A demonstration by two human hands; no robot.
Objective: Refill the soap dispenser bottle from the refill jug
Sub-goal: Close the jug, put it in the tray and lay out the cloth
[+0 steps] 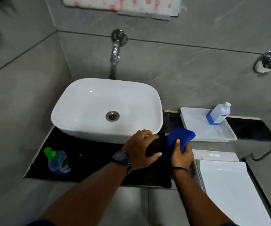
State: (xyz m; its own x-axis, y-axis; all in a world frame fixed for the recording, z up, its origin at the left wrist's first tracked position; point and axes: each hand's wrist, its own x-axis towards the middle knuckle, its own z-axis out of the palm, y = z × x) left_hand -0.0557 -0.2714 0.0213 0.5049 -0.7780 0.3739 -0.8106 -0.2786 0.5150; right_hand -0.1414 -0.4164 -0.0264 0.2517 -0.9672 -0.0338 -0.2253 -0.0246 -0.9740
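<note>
My left hand [139,150] grips a black object [156,146] just in front of the white basin; its shape is mostly hidden by my fingers. My right hand [182,156] is shut on a blue cloth [180,136], which is pressed against the right side of that black object. A translucent bottle with blue liquid and a white cap [218,114] stands upright at the back of a white tray [196,123] to the right. A clear bottle with a green cap [58,160] stands on the black counter [90,160] at the left.
The white basin [82,88] sits on the counter under a chrome wall tap [115,51]. A second chrome fitting [270,60] is on the right wall. A white toilet lid [229,185] lies below the tray, to the right of my right arm.
</note>
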